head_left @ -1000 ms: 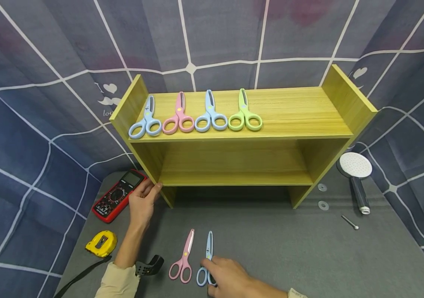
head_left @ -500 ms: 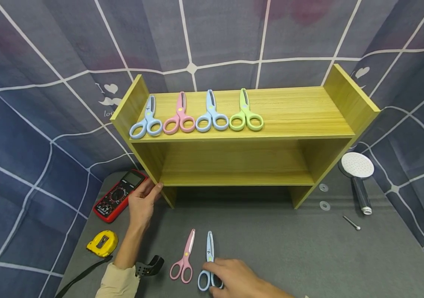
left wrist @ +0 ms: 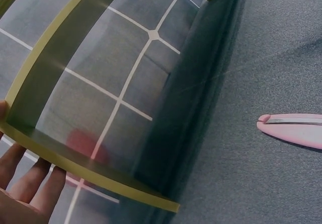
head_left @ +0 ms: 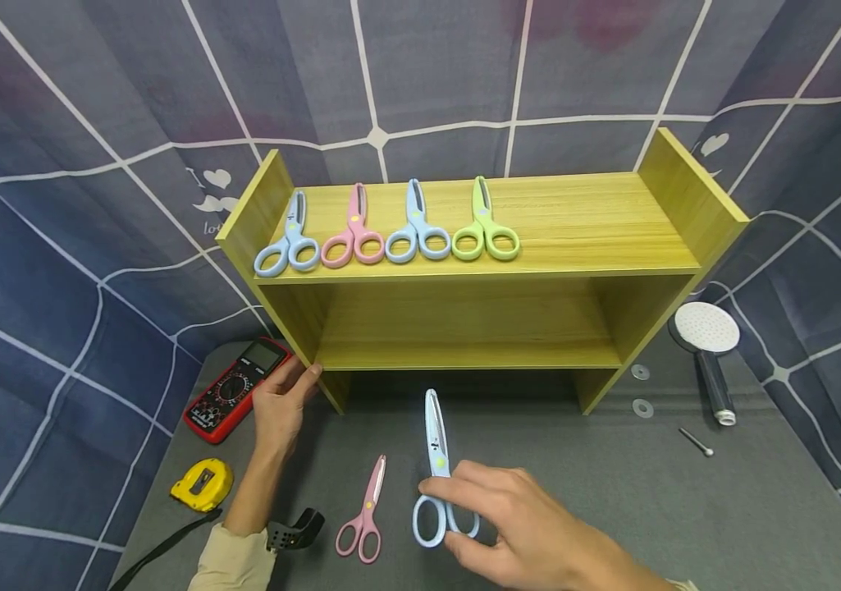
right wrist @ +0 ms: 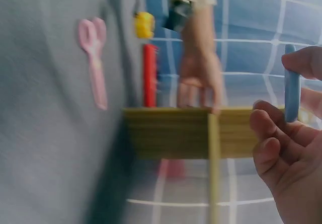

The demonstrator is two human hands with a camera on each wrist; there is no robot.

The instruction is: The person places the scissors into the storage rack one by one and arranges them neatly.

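Blue scissors (head_left: 439, 461) up off table (head_left: 575, 476), blades twd shelf (head_left: 479, 324); R hand (head_left: 516, 513) pinches handle, thumb vs. fingers, gap thin. L hand (head_left: 280, 414) grips shelf's L side, thumb at front edge. Pink scissors (head_left: 364, 523) on table nearby; 4 more pairs (head_left: 418, 219) on top board (head_left: 586, 217).

Blue scissors (head_left: 440, 464) partly behind right grip (head_left: 519, 519)

grey tabletop (head_left: 612, 460) with shelf unit (head_left: 464, 324), pink scissors (head_left: 368, 506), multimeter (head_left: 235, 388), tape measure (head_left: 203, 484)
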